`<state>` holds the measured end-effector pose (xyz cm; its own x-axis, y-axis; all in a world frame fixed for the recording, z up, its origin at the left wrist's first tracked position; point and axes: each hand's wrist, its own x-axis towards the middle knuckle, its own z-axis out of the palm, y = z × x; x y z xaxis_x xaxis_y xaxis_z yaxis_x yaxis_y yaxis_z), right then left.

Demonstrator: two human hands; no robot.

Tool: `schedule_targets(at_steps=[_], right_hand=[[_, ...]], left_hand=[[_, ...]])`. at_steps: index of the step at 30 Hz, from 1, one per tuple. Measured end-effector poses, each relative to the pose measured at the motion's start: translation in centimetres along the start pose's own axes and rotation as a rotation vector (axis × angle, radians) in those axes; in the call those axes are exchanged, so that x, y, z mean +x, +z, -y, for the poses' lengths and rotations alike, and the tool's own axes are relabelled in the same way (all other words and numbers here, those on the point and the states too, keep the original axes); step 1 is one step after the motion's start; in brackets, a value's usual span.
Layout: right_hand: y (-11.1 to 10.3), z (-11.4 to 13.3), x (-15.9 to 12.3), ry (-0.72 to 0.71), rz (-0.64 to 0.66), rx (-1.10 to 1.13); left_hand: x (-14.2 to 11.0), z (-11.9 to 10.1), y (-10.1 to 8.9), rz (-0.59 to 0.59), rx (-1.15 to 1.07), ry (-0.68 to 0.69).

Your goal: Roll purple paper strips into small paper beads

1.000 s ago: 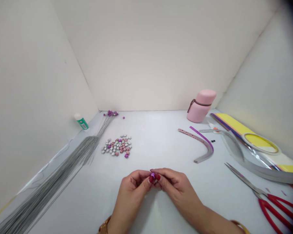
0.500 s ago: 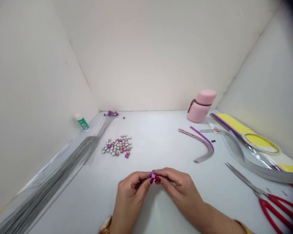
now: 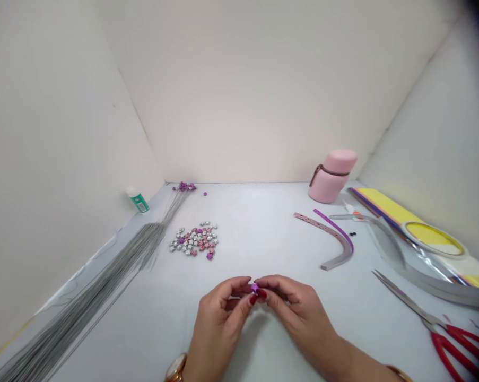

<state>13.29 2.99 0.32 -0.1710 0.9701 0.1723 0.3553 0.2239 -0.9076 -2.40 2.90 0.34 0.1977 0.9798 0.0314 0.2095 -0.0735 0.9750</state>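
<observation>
**Craft supplies on a white worktop [image 3: 255,223], white walls [image 3: 239,90] behind**

Left: long grey wires [image 3: 104,270] fanned out along the edge, purple stars [image 3: 186,187] bunched at their far ends, green-label bottle [image 3: 138,201] in the corner beside them. Middle: star pile [image 3: 193,240], silver, pink and purple. Back right: pink flask [image 3: 333,176] lying tilted. Right: curved paper strips [image 3: 345,248], black beads [image 3: 353,233], paper pack [image 3: 398,212] under a tape roll [image 3: 434,239], red-handled scissors [image 3: 406,302] near the front.
</observation>
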Motion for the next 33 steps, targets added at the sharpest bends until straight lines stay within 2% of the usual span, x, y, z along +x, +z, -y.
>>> schedule_targets(at_steps=[3,8,14,24,33], right_hand=[[0.24,-0.26,-0.21,0.022,-0.01,0.044],[0.48,-0.51,-0.24,0.005,0.011,0.016],[0.47,-0.32,-0.24,-0.043,-0.035,-0.026],[0.44,-0.58,-0.53,-0.147,0.002,-0.14],[0.06,-0.18,-0.52,-0.232,0.101,-0.206]], left_hand=[[-0.02,-0.13,0.11,-0.02,0.054,-0.002],[-0.3,-0.38,-0.14,-0.032,0.171,0.109],[-0.45,-0.4,-0.28,-0.005,0.242,0.191],[-0.5,0.13,-0.29,-0.051,0.407,0.294],[-0.39,-0.03,0.19,-0.099,0.467,0.245]])
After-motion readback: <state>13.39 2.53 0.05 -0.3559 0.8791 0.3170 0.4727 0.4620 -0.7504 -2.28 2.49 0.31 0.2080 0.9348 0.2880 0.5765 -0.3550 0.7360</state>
